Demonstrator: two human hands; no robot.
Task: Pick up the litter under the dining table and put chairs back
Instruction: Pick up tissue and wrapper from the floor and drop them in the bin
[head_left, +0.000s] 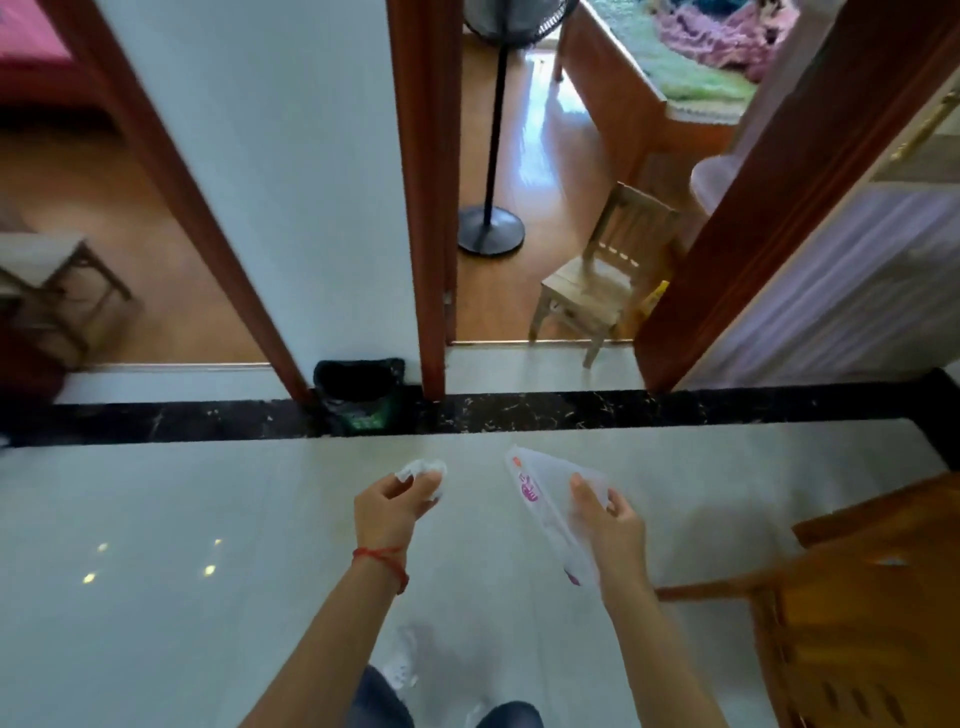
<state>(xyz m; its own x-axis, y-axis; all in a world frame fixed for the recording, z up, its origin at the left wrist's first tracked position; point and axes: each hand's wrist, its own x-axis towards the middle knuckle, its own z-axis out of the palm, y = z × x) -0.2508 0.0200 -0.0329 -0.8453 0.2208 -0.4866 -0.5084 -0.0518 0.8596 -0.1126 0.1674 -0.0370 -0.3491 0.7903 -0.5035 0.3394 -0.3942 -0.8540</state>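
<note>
Pinched between the curled fingers and thumb of the left hand (395, 501) is a crumpled white tissue (422, 470), a soft, wrinkled wad that bulges out above the fingertips. The right hand (605, 517) grips a flat plastic wrapper (540, 499), thin and translucent white with pink print and a small orange mark near its top corner; the thumb lies across its face and the sheet runs down slantwise past the wrist. Both forearms reach forward from the bottom of the head view, held apart over the pale glossy tile floor (208, 519), palms turned partly inward. A red string bracelet (382, 558) circles the left wrist. Both pieces of litter are in the air, clear of the floor. Ahead, against the white wall between two red-brown door frames, stands a small bin (361, 395) lined with a black bag, sitting on a strip of black marble. A wooden dining chair (852, 597), orange-brown and polished, stands at lower right. Through the right doorway a small pale wooden chair (597, 275) and a black fan stand (491, 223) rest on shiny wood flooring.
</note>
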